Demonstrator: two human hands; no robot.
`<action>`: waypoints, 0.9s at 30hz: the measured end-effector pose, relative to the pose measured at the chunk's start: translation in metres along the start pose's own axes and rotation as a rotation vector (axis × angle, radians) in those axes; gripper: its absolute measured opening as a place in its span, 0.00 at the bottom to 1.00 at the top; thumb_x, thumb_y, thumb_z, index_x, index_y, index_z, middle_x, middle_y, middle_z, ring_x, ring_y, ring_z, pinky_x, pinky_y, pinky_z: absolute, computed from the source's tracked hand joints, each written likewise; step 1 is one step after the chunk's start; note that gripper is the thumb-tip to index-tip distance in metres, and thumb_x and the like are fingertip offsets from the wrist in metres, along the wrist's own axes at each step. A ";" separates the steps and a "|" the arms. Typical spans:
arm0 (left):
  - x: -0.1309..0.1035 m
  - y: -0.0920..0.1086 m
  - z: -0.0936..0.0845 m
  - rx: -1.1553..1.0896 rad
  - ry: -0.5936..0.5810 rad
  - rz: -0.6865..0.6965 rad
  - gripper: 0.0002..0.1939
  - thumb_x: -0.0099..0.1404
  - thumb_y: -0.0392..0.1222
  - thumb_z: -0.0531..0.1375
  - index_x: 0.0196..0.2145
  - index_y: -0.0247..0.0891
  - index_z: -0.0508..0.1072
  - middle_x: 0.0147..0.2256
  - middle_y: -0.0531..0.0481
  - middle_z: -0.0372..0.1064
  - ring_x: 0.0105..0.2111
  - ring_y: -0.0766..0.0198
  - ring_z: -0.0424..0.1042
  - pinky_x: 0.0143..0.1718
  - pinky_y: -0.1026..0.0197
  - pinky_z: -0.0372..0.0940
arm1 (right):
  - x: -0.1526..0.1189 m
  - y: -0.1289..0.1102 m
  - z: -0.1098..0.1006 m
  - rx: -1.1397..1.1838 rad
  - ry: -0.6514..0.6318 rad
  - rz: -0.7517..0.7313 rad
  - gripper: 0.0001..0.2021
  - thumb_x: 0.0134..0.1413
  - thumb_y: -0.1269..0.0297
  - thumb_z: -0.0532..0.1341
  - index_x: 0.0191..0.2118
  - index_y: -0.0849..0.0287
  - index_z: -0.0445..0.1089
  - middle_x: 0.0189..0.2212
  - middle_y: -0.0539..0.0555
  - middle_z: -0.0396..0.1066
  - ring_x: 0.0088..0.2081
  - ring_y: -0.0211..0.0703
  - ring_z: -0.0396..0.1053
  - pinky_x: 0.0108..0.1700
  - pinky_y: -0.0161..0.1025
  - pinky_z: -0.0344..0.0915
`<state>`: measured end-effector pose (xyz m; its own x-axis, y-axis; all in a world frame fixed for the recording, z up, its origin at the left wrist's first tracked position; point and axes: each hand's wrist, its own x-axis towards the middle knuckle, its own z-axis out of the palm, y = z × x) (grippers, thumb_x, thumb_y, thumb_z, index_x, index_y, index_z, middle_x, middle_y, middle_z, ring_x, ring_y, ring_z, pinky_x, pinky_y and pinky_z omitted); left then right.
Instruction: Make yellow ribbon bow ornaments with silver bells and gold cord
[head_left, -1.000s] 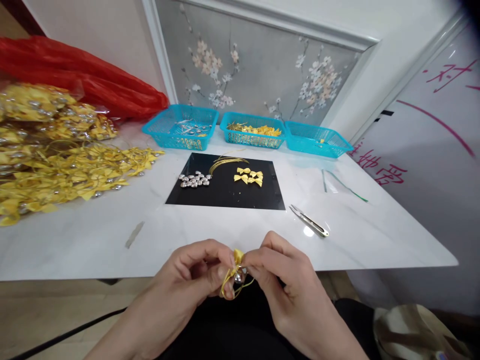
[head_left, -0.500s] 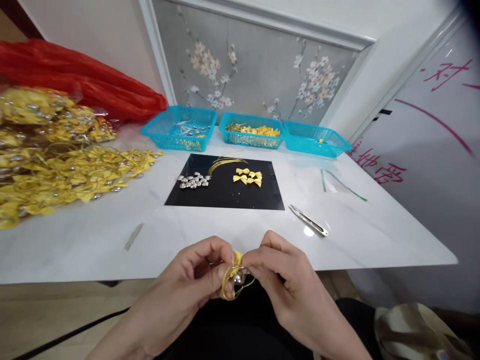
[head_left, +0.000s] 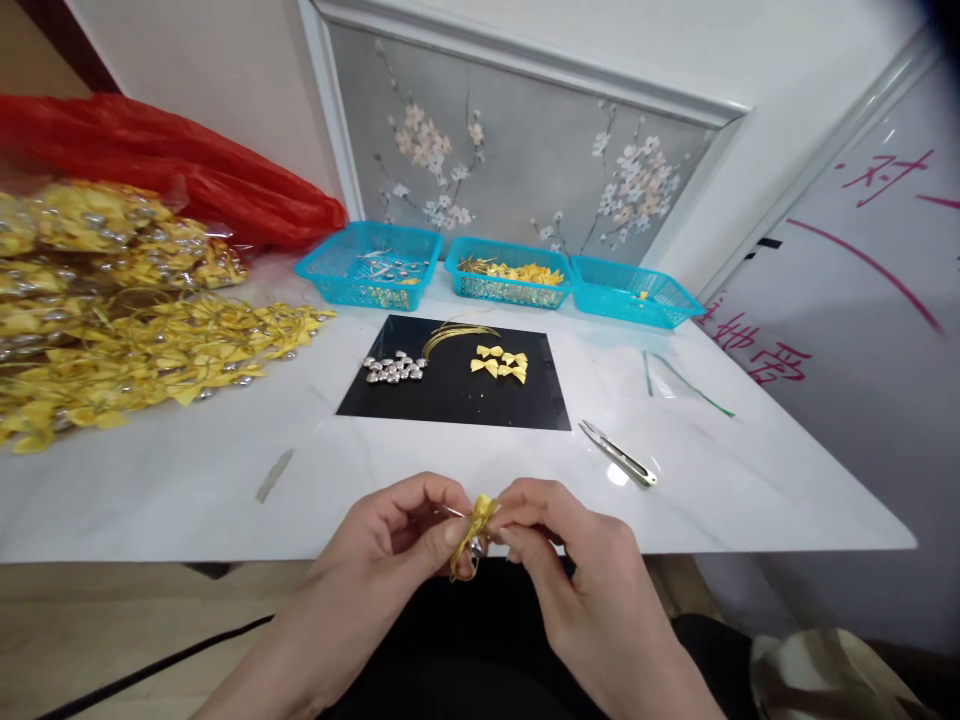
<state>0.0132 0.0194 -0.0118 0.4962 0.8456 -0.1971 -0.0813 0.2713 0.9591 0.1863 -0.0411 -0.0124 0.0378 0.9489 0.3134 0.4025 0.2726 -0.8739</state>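
Head-worn view, forward and down.

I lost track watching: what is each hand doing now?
Left hand: closed on a yellow ribbon bow.
Right hand: fingers pinched at the bow's edge; grip unclear.

Grey floral wall panel, white frame

Our left hand and right hand nearly meet

We angle our bare left forearm and right forearm inward from below. We curl our fingers, pinching with both hands, each thumb beneath its bent forefinger.
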 end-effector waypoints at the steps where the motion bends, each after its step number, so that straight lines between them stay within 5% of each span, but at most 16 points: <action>1: 0.000 0.001 0.000 0.030 0.020 0.016 0.10 0.64 0.48 0.71 0.32 0.40 0.78 0.27 0.55 0.73 0.28 0.68 0.70 0.33 0.67 0.67 | -0.001 -0.002 -0.002 -0.053 0.005 -0.035 0.10 0.68 0.74 0.54 0.43 0.54 0.71 0.34 0.49 0.78 0.33 0.37 0.77 0.35 0.31 0.70; 6: 0.000 0.007 0.002 0.076 0.089 0.042 0.11 0.62 0.46 0.70 0.31 0.40 0.73 0.26 0.58 0.70 0.25 0.68 0.69 0.27 0.67 0.68 | 0.003 -0.011 -0.014 -0.219 0.096 -0.160 0.10 0.69 0.72 0.55 0.40 0.54 0.72 0.32 0.50 0.74 0.32 0.39 0.74 0.34 0.34 0.69; 12: -0.001 0.010 0.005 0.145 0.056 0.111 0.08 0.64 0.44 0.66 0.31 0.41 0.72 0.25 0.59 0.69 0.23 0.69 0.69 0.26 0.68 0.67 | 0.023 -0.022 -0.009 -0.341 -0.117 -0.267 0.11 0.68 0.74 0.57 0.39 0.59 0.77 0.38 0.57 0.75 0.37 0.44 0.75 0.40 0.40 0.73; 17: -0.002 0.009 0.005 0.141 0.049 0.101 0.05 0.63 0.40 0.66 0.31 0.41 0.72 0.25 0.59 0.70 0.23 0.68 0.69 0.25 0.66 0.67 | 0.032 -0.029 -0.005 -0.558 -0.193 -0.462 0.15 0.61 0.82 0.53 0.33 0.61 0.75 0.32 0.57 0.74 0.32 0.46 0.69 0.32 0.42 0.68; 21: -0.001 0.013 0.001 0.134 -0.047 0.121 0.06 0.62 0.36 0.64 0.27 0.41 0.73 0.23 0.58 0.70 0.25 0.66 0.69 0.28 0.65 0.66 | 0.045 -0.041 -0.008 -0.336 -0.238 -0.503 0.14 0.63 0.80 0.54 0.32 0.57 0.72 0.32 0.53 0.76 0.33 0.43 0.71 0.35 0.40 0.70; 27: -0.003 0.018 -0.004 0.180 -0.097 0.143 0.10 0.62 0.38 0.66 0.23 0.40 0.77 0.21 0.56 0.73 0.25 0.64 0.71 0.29 0.64 0.65 | 0.075 -0.062 -0.014 0.002 -0.489 -0.279 0.12 0.66 0.77 0.57 0.32 0.53 0.67 0.30 0.44 0.71 0.32 0.33 0.73 0.34 0.30 0.72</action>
<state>0.0071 0.0235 0.0053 0.5721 0.8190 -0.0449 -0.0052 0.0583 0.9983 0.1770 0.0106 0.0703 -0.4986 0.8040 0.3240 0.3346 0.5234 -0.7836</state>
